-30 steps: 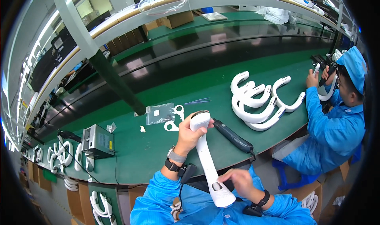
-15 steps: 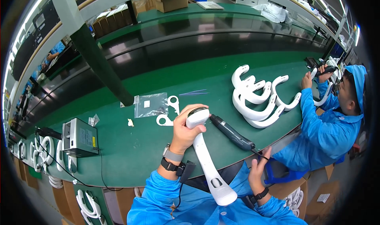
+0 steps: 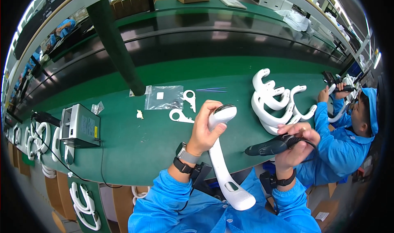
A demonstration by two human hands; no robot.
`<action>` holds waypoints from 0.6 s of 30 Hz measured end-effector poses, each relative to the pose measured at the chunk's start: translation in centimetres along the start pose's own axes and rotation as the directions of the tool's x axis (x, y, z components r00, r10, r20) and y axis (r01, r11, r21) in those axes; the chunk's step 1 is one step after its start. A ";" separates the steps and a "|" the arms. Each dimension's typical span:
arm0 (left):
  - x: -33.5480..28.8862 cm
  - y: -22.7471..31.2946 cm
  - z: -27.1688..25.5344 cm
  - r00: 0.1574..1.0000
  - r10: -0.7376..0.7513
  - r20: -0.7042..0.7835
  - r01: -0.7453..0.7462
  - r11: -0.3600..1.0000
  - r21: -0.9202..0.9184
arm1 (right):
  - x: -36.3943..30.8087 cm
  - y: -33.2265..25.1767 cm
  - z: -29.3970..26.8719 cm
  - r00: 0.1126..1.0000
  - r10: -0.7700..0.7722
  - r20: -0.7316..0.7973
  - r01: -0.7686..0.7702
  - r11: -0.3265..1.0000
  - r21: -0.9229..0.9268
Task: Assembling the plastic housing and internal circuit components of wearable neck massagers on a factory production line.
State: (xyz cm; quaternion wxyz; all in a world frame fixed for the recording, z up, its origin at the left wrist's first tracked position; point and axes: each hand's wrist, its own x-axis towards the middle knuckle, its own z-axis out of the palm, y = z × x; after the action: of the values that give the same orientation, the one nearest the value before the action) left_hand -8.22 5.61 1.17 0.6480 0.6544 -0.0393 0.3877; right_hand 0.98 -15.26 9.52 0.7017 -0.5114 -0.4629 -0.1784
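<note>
My left hand (image 3: 202, 132) is wrapped round the upper end of a white curved band-shaped housing (image 3: 221, 161). The dark, rounded end of this housing points up past my thumb, and its perforated lower end hangs over the table edge in front of my body. A black corded electric screwdriver (image 3: 264, 147) lies in my right hand (image 3: 297, 147), with my fingers closed about its cord end. Its tip points left toward the white housing, apart from it. Beyond the screwdriver, several similar white curved housings (image 3: 273, 120) are piled on the green table.
Two flat white ring-shaped parts (image 3: 179, 115), a clear plastic bag (image 3: 163, 101) and tweezers (image 3: 211, 90) lie on the table (image 3: 131, 151). A grey metal box (image 3: 80, 126) stands left. A green post (image 3: 117, 48) rises behind. A co-worker in blue (image 3: 340, 138) sits at right.
My right hand has come up from beside the table edge and taken hold of the screwdriver, which is lifted and turned. My left hand still grips the white housing. The view has shifted slightly.
</note>
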 end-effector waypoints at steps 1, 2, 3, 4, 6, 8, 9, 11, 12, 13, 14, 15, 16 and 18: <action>-0.1 0.0 0.1 1.000 -0.001 -0.010 0.002 1.000 0.008 | -0.1 0.6 0.5 0.997 0.050 0.053 -0.052 0.998 0.041; -0.1 0.1 0.3 1.000 -0.009 -0.020 0.008 1.000 -0.025 | -0.7 0.8 1.8 0.969 0.236 0.069 -0.243 0.962 0.120; 0.0 0.2 0.5 1.000 -0.015 -0.027 0.013 0.998 -0.063 | -1.8 2.0 1.4 0.915 0.351 0.198 -0.384 0.907 0.172; 0.0 -0.1 0.4 1.000 0.008 -0.018 -0.009 0.999 -0.034 | -2.5 3.4 1.0 0.812 0.485 0.325 -0.564 0.794 0.225; -0.3 -0.5 0.3 0.999 -0.051 -0.014 0.050 0.996 -0.074 | -2.6 4.7 0.7 0.665 0.581 0.469 -0.731 0.636 0.247; -0.3 -1.1 0.0 0.997 -0.083 0.009 0.083 0.990 -0.110 | -1.5 5.0 1.0 0.522 0.596 0.609 -0.795 0.599 0.095; -0.3 -1.5 0.0 0.996 -0.092 0.002 0.091 0.990 -0.111 | -1.2 4.0 2.9 0.651 0.546 0.528 -0.740 0.611 0.281; -0.4 -2.0 -0.1 0.991 -0.136 -0.009 0.132 0.975 -0.178 | -1.0 3.4 4.9 0.798 0.405 0.446 -0.575 0.732 0.365; -0.4 -2.1 -0.1 0.989 -0.145 -0.013 0.140 0.973 -0.181 | -0.4 2.7 6.0 0.793 0.413 0.448 -0.583 0.728 0.361; -0.3 -2.0 -0.1 0.989 -0.143 -0.044 0.130 0.965 -0.226 | 0.5 1.9 7.0 0.779 0.476 0.409 -0.627 0.615 0.478; -0.2 -2.0 0.0 0.987 -0.142 -0.075 0.117 0.955 -0.271 | 1.0 1.7 7.5 0.753 0.540 0.375 -0.644 0.490 0.588; 0.0 -1.9 0.0 0.987 -0.146 -0.073 0.121 0.954 -0.273 | 0.8 2.1 7.4 0.752 0.544 0.372 -0.645 0.490 0.587; 0.0 -1.8 0.0 0.981 -0.172 -0.083 0.139 0.942 -0.306 | 0.4 2.5 7.2 0.766 0.537 0.354 -0.640 0.577 0.508; -0.1 -1.6 0.1 0.972 -0.212 -0.099 0.167 0.925 -0.342 | -0.1 2.6 7.9 0.818 0.492 0.300 -0.576 0.688 0.442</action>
State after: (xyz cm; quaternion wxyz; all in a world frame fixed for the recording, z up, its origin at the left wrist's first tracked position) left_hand -7.29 5.72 -0.18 0.7844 0.5093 0.0034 0.3541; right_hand -0.82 -7.25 8.41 0.7941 -0.4301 -0.3775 0.2049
